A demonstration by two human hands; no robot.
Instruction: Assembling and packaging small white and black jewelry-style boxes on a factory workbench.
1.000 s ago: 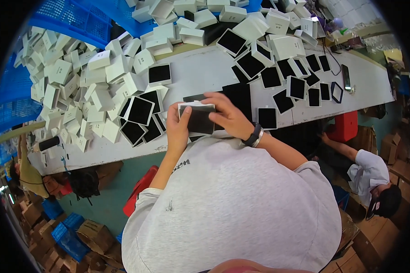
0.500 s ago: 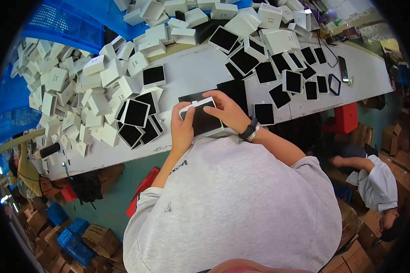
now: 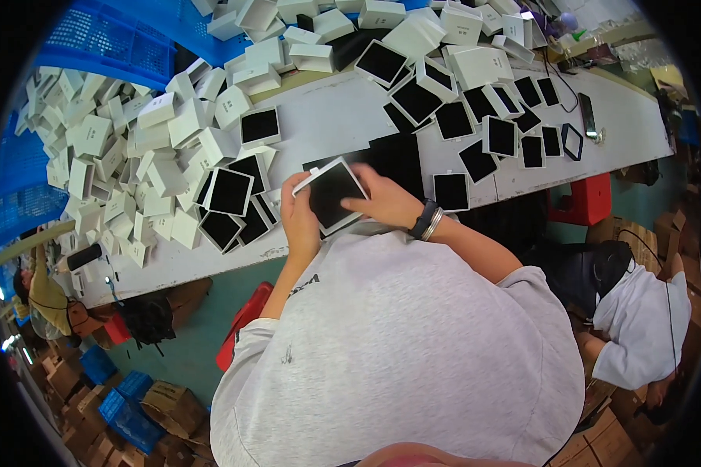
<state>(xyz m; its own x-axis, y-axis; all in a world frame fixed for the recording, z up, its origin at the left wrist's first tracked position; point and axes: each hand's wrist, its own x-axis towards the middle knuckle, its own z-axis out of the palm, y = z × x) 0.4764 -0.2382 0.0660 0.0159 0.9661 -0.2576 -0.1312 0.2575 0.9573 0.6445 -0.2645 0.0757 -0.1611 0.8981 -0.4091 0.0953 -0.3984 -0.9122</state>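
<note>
A shallow white box with a black inside (image 3: 333,191) is held between my two hands just above the table's near edge. It is turned at a slant, a small white tab showing at its upper left corner. My left hand (image 3: 297,212) is closed on its left side. My right hand (image 3: 391,201), with a dark band on the wrist, grips the right side, thumb over the black face; its other fingers are slightly blurred. Beneath and beyond the box lies a black sheet (image 3: 401,159). A similar black-lined box (image 3: 451,192) lies to the right of my right hand.
White boxes (image 3: 163,175) are heaped on the left of the table, with black-lined trays (image 3: 230,191) beside them. More black-lined boxes (image 3: 417,100) lie to the right, near a phone (image 3: 586,117). Blue crates (image 3: 117,43) stand behind. A red stool (image 3: 580,200) and a person (image 3: 639,327) are at right.
The box in my hands has turned to a steeper slant. My right hand has shifted along it, the thumb now lower. The person at right has moved lower and leans over.
</note>
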